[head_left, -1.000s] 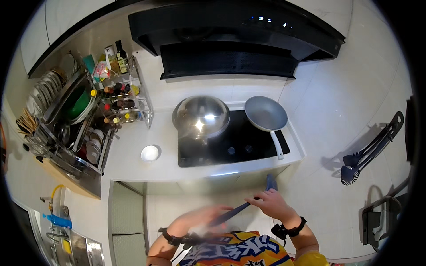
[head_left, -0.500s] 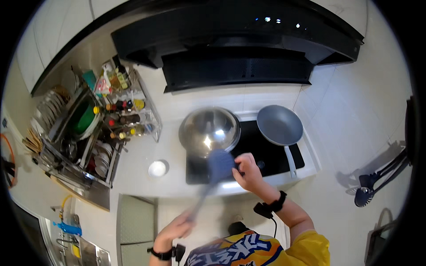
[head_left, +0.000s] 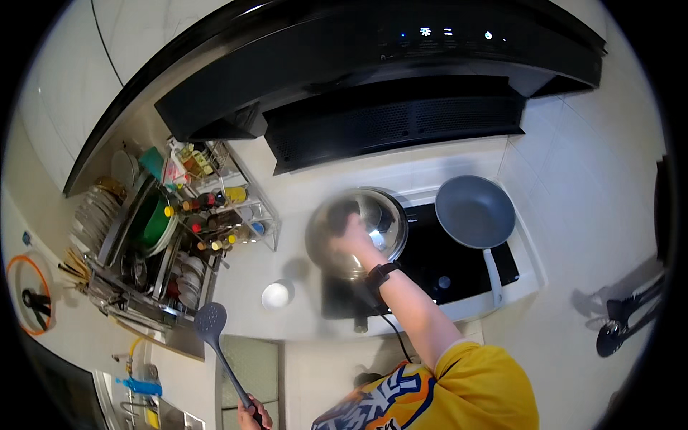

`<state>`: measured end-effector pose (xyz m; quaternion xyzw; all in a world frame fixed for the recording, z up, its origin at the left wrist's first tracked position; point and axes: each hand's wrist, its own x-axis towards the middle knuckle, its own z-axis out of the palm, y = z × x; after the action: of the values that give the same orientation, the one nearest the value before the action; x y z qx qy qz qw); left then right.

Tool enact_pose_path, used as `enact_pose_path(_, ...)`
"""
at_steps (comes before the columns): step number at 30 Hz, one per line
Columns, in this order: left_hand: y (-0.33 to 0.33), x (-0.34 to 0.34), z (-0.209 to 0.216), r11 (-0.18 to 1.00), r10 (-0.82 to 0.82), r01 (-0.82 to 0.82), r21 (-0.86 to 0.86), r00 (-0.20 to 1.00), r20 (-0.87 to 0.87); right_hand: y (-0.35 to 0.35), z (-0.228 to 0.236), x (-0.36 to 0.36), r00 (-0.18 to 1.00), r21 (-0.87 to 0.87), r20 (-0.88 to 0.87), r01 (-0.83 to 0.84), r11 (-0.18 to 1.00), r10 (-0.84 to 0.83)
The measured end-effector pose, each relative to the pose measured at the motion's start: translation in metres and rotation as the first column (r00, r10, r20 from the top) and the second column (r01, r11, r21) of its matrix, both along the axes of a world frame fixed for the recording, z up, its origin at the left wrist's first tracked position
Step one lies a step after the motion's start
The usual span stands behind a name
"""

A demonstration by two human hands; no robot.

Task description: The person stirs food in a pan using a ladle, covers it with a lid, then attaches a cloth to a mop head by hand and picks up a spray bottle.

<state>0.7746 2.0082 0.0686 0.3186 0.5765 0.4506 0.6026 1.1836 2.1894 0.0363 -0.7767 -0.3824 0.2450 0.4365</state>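
Note:
My left hand (head_left: 252, 413) is low in the picture, wrapped round the handle of a dark grey slotted spoon (head_left: 211, 322). The spoon's round, perforated head points up, out past the counter's front edge. My right arm stretches over the cooktop, and my right hand (head_left: 351, 236) grips the dark knob of a shiny domed pan lid (head_left: 383, 247). Lid and hand are blurred. A short handle (head_left: 360, 322) sticks out toward me below the lid; the pan under it is mostly hidden. To the right, a grey frying pan (head_left: 474, 213) rests on the black cooktop (head_left: 430, 276).
A small white bowl (head_left: 275, 295) stands on the counter left of the lid. Further left are a rack of bottles (head_left: 233, 204) and a dish rack (head_left: 154, 287). A black range hood (head_left: 401, 118) overhangs the back. Utensils (head_left: 613, 333) hang at the right wall.
The slotted spoon has swung left and down, away from the cooktop, in my left hand. My right hand has moved from beside the spoon's head onto the lid's knob. The view has shifted.

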Motion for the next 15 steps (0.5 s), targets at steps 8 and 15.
enact_pose_path(8,0.038,-0.017,-0.010,0.997,-0.080,0.080,0.016,0.994,0.073,-0.016,0.021,0.004,0.984,0.075,-0.018,0.176,0.981,-0.175)
enact_pose_path(15,0.068,-0.007,-0.029,0.982,-0.188,0.189,0.003,0.981,-0.045,-0.059,0.043,0.053,0.984,0.128,0.058,0.160,0.979,-0.169)
